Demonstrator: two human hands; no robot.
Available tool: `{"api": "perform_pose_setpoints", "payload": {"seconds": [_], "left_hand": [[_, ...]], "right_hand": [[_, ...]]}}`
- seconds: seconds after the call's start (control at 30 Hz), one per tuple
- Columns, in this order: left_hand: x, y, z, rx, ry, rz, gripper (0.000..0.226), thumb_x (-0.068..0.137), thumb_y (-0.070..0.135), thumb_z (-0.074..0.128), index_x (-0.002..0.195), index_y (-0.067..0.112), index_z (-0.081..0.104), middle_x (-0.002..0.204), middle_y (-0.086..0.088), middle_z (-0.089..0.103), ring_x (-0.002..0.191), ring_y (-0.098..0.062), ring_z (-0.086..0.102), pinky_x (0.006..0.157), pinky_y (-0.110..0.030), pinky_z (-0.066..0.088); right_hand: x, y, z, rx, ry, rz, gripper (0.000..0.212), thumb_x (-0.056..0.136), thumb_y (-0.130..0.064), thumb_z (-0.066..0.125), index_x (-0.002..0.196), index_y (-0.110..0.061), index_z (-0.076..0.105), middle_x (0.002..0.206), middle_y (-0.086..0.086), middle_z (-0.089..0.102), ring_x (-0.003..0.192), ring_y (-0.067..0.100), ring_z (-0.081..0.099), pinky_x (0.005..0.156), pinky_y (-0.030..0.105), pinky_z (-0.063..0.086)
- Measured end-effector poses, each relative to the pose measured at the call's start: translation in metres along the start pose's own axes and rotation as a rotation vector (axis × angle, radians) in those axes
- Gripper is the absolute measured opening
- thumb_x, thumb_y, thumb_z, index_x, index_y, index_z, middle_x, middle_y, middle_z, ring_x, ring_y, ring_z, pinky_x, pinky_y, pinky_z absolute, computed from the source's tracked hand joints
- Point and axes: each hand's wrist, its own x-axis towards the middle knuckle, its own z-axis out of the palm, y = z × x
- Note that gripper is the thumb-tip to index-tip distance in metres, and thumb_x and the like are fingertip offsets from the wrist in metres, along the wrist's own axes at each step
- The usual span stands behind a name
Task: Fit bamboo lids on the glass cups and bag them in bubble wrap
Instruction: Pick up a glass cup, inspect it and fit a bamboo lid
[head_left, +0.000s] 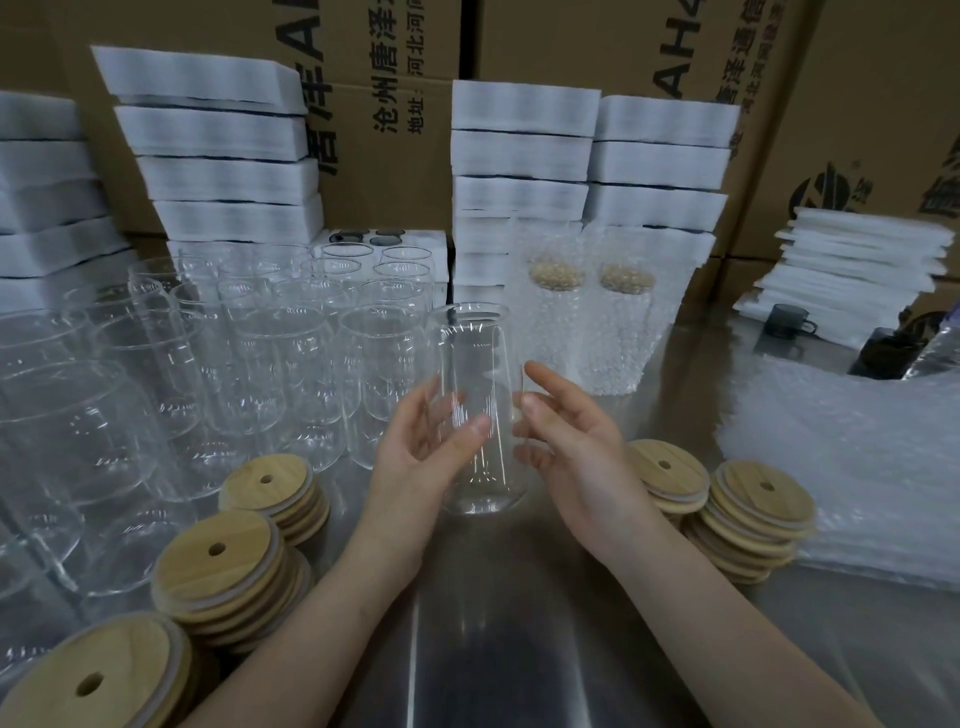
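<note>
Closest to the camera, at the bottom left, a stack of bamboo lids (98, 675) is seen, and each lid has a small hole in it. More lid stacks (228, 566) are set just behind it, and other lid piles (758, 506) are set on the right.

In the middle, one glass cup (480, 395) is held with its mouth up, tipped a little away. No lid is on it yet. The cup is gripped by the left hand (415, 452), with the thumb in front and the fingers curled behind the glass. The right hand (576, 457) is kept loose and open at the cup's other side, and nothing is held in it. Whether the cup's bottom rests on the steel table (519, 649) cannot be told.

A lid should probably be picked up next with the free hand. It should be laid flat on the rim and pressed down evenly. The cup should be held firm low down, so that it is not knocked against the empty cups (291, 353) crowded on the left.

Two bagged cups (553, 332) are stood behind, and bubble wrap bags (857, 467) are piled on the right.
</note>
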Motion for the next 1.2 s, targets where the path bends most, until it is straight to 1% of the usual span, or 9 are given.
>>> {"api": "perform_pose_setpoints", "payload": {"seconds": [0.13, 0.23, 0.37, 0.47, 0.67, 0.77, 0.93, 1.03, 1.2], "left_hand": [[0.001, -0.003, 0.002, -0.177, -0.044, -0.039, 0.036, 0.082, 0.023, 0.062, 0.117, 0.025, 0.067, 0.117, 0.000, 0.073, 0.112, -0.020, 0.068, 0.093, -0.034, 0.055], [0.000, -0.004, 0.001, -0.065, -0.092, -0.034, 0.049, 0.086, 0.033, 0.062, 0.131, 0.016, 0.059, 0.128, -0.008, 0.067, 0.125, -0.023, 0.059, 0.112, -0.051, 0.037], [-0.001, -0.005, 0.002, -0.018, -0.067, -0.077, 0.045, 0.083, 0.042, 0.064, 0.124, 0.024, 0.064, 0.122, -0.003, 0.069, 0.119, -0.023, 0.063, 0.110, -0.057, 0.039], [-0.002, -0.004, 0.004, 0.000, 0.020, -0.029, 0.054, 0.086, 0.039, 0.072, 0.134, 0.022, 0.056, 0.135, 0.000, 0.062, 0.127, -0.014, 0.057, 0.114, -0.045, 0.040], [-0.007, 0.002, 0.006, 0.203, 0.159, 0.218, 0.036, 0.091, 0.001, 0.064, 0.112, 0.030, 0.065, 0.119, -0.002, 0.067, 0.104, -0.008, 0.063, 0.089, -0.023, 0.050], [-0.007, 0.004, 0.006, 0.339, 0.199, 0.280, 0.037, 0.090, -0.003, 0.064, 0.107, 0.030, 0.069, 0.112, -0.005, 0.067, 0.084, -0.002, 0.062, 0.073, -0.012, 0.047], [-0.011, 0.005, 0.010, 0.292, 0.160, 0.210, 0.037, 0.092, 0.005, 0.065, 0.123, 0.025, 0.064, 0.123, 0.003, 0.065, 0.096, 0.006, 0.063, 0.081, -0.010, 0.048], [-0.010, 0.004, 0.010, 0.267, 0.135, 0.105, 0.052, 0.088, 0.020, 0.070, 0.138, 0.023, 0.055, 0.130, 0.011, 0.061, 0.116, -0.005, 0.060, 0.095, -0.021, 0.048], [-0.008, 0.004, 0.008, 0.206, 0.076, 0.009, 0.073, 0.068, 0.045, 0.075, 0.135, 0.025, 0.055, 0.136, 0.009, 0.058, 0.123, -0.008, 0.056, 0.098, -0.024, 0.047]], "right_hand": [[-0.003, -0.004, 0.006, -0.033, -0.138, 0.217, 0.065, 0.081, -0.043, 0.060, 0.137, -0.013, 0.053, 0.135, 0.011, 0.059, 0.124, 0.027, 0.057, 0.106, 0.044, 0.045], [-0.004, -0.003, 0.009, -0.019, -0.199, 0.264, 0.052, 0.076, -0.049, 0.055, 0.119, -0.022, 0.062, 0.127, 0.005, 0.066, 0.112, 0.018, 0.065, 0.089, 0.032, 0.055], [-0.004, -0.003, 0.008, 0.000, -0.189, 0.255, 0.057, 0.076, -0.050, 0.057, 0.124, -0.019, 0.056, 0.125, 0.011, 0.067, 0.115, 0.033, 0.064, 0.096, 0.054, 0.048], [-0.003, 0.001, 0.008, -0.012, -0.071, 0.175, 0.061, 0.074, -0.046, 0.069, 0.124, -0.015, 0.053, 0.121, 0.012, 0.068, 0.109, 0.035, 0.067, 0.095, 0.060, 0.050], [-0.004, 0.006, 0.007, -0.158, 0.081, -0.032, 0.079, 0.059, -0.042, 0.078, 0.130, -0.024, 0.046, 0.116, -0.002, 0.067, 0.091, 0.005, 0.070, 0.064, 0.016, 0.052], [-0.005, 0.007, 0.008, -0.301, 0.063, -0.055, 0.090, 0.059, -0.049, 0.077, 0.139, -0.024, 0.044, 0.125, 0.000, 0.058, 0.098, 0.004, 0.066, 0.066, 0.013, 0.050], [0.000, 0.000, 0.008, -0.219, 0.097, -0.005, 0.050, 0.091, -0.048, 0.060, 0.137, -0.029, 0.053, 0.117, -0.009, 0.066, 0.094, 0.003, 0.065, 0.077, 0.021, 0.050], [0.003, -0.007, 0.007, -0.170, 0.154, 0.024, 0.027, 0.100, -0.039, 0.047, 0.122, -0.037, 0.063, 0.107, -0.007, 0.073, 0.083, 0.006, 0.064, 0.062, 0.017, 0.050], [0.000, -0.010, 0.007, -0.179, 0.162, -0.030, 0.031, 0.102, -0.028, 0.042, 0.109, -0.036, 0.071, 0.103, 0.003, 0.070, 0.080, 0.015, 0.056, 0.066, 0.027, 0.048]]}}
